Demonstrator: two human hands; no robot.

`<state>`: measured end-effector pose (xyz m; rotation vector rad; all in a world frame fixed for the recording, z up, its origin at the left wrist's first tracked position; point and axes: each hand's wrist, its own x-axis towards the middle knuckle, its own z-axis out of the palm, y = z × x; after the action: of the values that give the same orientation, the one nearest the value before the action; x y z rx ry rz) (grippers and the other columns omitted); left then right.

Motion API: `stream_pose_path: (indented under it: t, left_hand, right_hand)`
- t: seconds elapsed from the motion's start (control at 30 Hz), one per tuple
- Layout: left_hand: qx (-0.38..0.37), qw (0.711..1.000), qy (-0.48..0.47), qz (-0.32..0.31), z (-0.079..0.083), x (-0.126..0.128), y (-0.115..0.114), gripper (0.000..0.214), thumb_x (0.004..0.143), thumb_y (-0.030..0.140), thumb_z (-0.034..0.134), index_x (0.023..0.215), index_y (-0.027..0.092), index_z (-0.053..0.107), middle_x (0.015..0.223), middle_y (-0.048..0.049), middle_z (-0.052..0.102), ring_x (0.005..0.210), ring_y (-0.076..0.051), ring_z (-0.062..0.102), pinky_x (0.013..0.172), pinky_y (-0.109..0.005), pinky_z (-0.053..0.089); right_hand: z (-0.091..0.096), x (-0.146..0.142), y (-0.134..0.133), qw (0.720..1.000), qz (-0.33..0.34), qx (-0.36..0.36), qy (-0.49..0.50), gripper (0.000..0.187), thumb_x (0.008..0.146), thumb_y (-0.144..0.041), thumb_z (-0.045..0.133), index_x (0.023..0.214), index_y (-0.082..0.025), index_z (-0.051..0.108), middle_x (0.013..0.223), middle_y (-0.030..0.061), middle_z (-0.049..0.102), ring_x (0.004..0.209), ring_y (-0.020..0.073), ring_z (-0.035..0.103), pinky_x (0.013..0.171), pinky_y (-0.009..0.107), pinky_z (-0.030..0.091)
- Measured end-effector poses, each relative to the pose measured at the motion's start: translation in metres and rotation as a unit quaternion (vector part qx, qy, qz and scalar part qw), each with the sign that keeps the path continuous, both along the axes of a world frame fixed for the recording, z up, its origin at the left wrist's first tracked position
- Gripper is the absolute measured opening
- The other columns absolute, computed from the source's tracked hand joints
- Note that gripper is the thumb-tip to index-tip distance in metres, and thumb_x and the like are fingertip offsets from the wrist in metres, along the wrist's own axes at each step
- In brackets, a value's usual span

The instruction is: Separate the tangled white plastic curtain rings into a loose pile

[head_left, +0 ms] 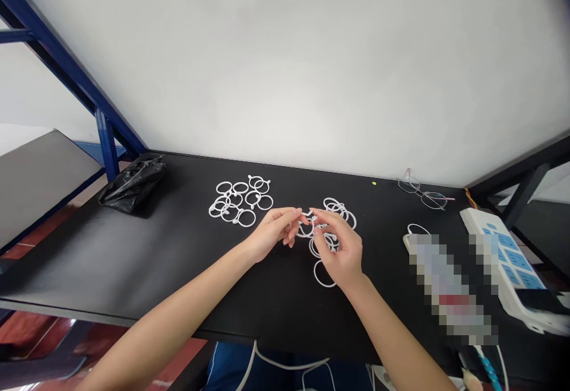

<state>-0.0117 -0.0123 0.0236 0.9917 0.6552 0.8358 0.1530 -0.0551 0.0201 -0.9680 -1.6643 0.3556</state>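
Observation:
My left hand [276, 228] pinches a thin white ring [306, 234] between thumb and fingertips, above the black tabletop. On its other side, my right hand [342, 247] is closed on the same ring, and the two sets of fingertips nearly meet at its top. Fingers hide part of this ring. Just behind and below my right hand lies a loose group of similar white rings [324, 284], partly covered by it. To the left of my left hand, several more white rings [247, 218] with small knobs lie spread and overlapping.
A crumpled black plastic bag [136, 183] sits at the left. Eyeglasses [431, 200] lie at the back right, near a tiny yellow piece [374, 183]. A blurred-out phone-like object [449, 290] with a cable and a white power strip [499, 260] occupy the right side.

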Motion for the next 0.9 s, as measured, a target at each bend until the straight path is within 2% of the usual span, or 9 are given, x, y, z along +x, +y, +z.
stream_pose_path:
  t: [0.23, 0.57, 0.73, 0.9]
  left_hand:
    - [0.001, 0.999, 0.033, 0.007, 0.0019, -0.0001, -0.0003, 0.035, 0.087, 0.048, 0.060, 0.081, 0.014, 0.067, 0.047, 0.0067, 0.044, 0.039, -0.004, 0.034, 0.046, -0.019, 0.040]
    - [-0.004, 0.999, 0.042, 0.011, 0.0028, -0.0009, -0.0012, 0.034, 0.083, 0.049, 0.065, 0.078, 0.016, 0.064, 0.049, 0.0080, 0.041, 0.041, -0.003, 0.027, 0.046, -0.018, 0.035]
    - [-0.020, 0.999, 0.038, 0.016, 0.0040, -0.0013, -0.0016, 0.034, 0.082, 0.049, 0.067, 0.076, 0.015, 0.062, 0.048, 0.0087, 0.034, 0.044, -0.003, 0.023, 0.044, -0.017, 0.027]
    - [-0.013, 0.999, 0.048, 0.009, 0.0050, -0.0013, -0.0022, 0.035, 0.082, 0.050, 0.067, 0.079, 0.015, 0.065, 0.049, 0.0083, 0.034, 0.044, -0.004, 0.024, 0.044, -0.018, 0.026]
  right_hand:
    - [0.0008, -0.0018, 0.0004, 1.000, -0.004, -0.002, 0.016, 0.037, 0.082, -0.002, 0.059, 0.112, -0.023, 0.064, 0.105, 0.0069, 0.067, 0.072, 0.0129, 0.064, 0.057, 0.027, 0.057]
    - [0.0029, -0.0004, -0.0001, 1.000, 0.021, -0.003, 0.011, 0.030, 0.082, -0.006, 0.063, 0.106, -0.022, 0.066, 0.098, 0.0055, 0.066, 0.067, 0.0123, 0.063, 0.056, 0.028, 0.058]
    - [0.0017, -0.0008, -0.0007, 1.000, 0.022, -0.010, 0.010, 0.022, 0.083, -0.010, 0.063, 0.101, -0.022, 0.067, 0.096, 0.0058, 0.068, 0.062, 0.0124, 0.062, 0.054, 0.028, 0.057]
    - [0.0029, -0.0013, -0.0012, 1.000, 0.014, 0.000, 0.001, 0.017, 0.083, -0.011, 0.065, 0.095, -0.022, 0.067, 0.089, 0.0040, 0.068, 0.058, 0.0117, 0.060, 0.054, 0.028, 0.056]
